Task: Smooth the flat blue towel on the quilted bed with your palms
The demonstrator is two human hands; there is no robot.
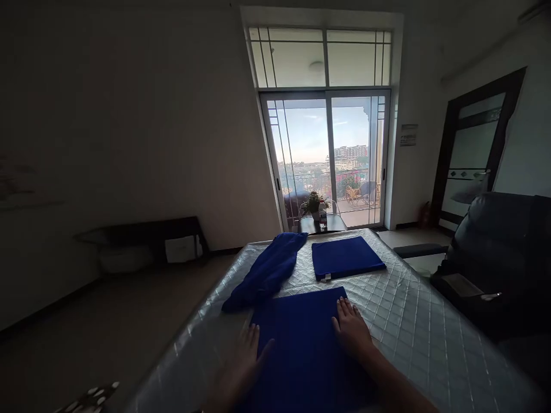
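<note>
Left hand (pixel 241 361) and right hand (pixel 352 326) lie open at one blue cloth (pixel 301 338); ahead, I count two more, one crumpled (pixel 271 267), one flat (pixel 348 257).

We see matt cloth in the near blue piece (pixel 297 344), the far blue piece (pixel 348 257) and the rumpled blue piece (pixel 271 267); the quilted cover (pixel 404 310) looks glossy and ridged, the glass door (pixel 330 155) smooth.

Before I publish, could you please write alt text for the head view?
A person's right hand lies on a smooth blue cloth atop a quilted silvery surface, near the cloth's far right corner; the left hand, blurred, is at its left edge. Beyond lie a rumpled blue cloth, left, and a rectangular blue cloth, right, before sliding glass doors.
</note>
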